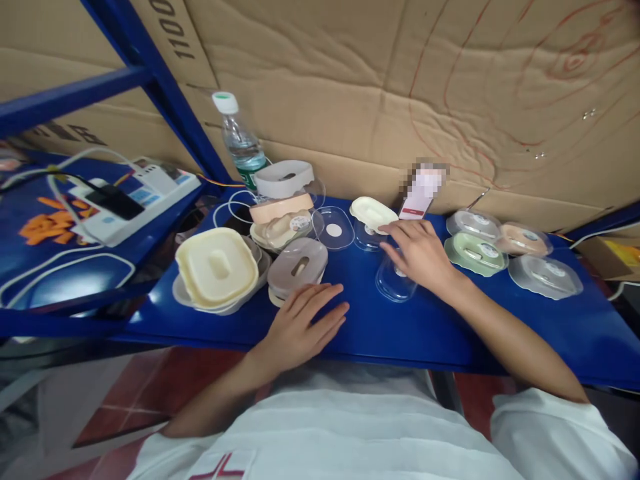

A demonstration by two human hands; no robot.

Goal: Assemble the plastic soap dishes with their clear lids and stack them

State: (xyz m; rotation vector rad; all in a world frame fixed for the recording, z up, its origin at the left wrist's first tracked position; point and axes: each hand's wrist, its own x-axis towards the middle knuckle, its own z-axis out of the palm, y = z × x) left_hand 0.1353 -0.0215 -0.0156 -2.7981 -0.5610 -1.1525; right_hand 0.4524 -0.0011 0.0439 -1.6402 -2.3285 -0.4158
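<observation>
My left hand (307, 327) is palm down with fingers apart, beside a grey soap box (307, 252) with a slotted insert; its fingertips overlap the box's near edge. My right hand (420, 252) has its fingers at the right edge of a small cream soap dish (371, 210), thumb just below; the grip is partly hidden. That dish overlaps a clear lid (370, 240) beneath it. Another clear lid (393, 280) lies under the right hand. Left of them rests a clear lid with a round white sticker (333, 230).
Left are a large pale yellow soap box (220, 267), stacked peach dishes (280, 210), a white dish (285, 177) and a water bottle (243, 147). Several lidded boxes, one green (475, 252), stand right. A phone (419, 193) leans on the cardboard (325, 80). A power strip (145, 207) lies left.
</observation>
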